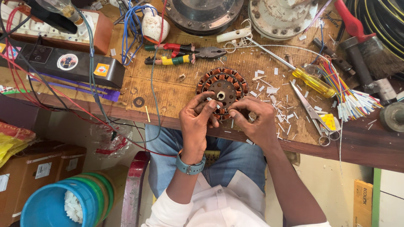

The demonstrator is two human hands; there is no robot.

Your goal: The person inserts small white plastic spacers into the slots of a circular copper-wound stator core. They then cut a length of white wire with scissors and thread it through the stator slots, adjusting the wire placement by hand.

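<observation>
A round motor stator (223, 86) with copper-coloured windings lies on the wooden workbench (176, 90) near its front edge. My left hand (197, 122), with a grey-blue watch on the wrist, pinches a small white slip at the stator's near rim. My right hand (257, 120) has its fingertips pressed on the same near rim, just right of the left. Both hands cover the stator's lower part.
Pliers (185, 54), a yellow-handled screwdriver (309, 82), scissors (313, 115) and a bundle of coloured wires (349, 98) lie on the bench, with white paper scraps (277, 105) scattered about. A black box (63, 63) sits left. Stacked buckets (63, 201) stand on the floor.
</observation>
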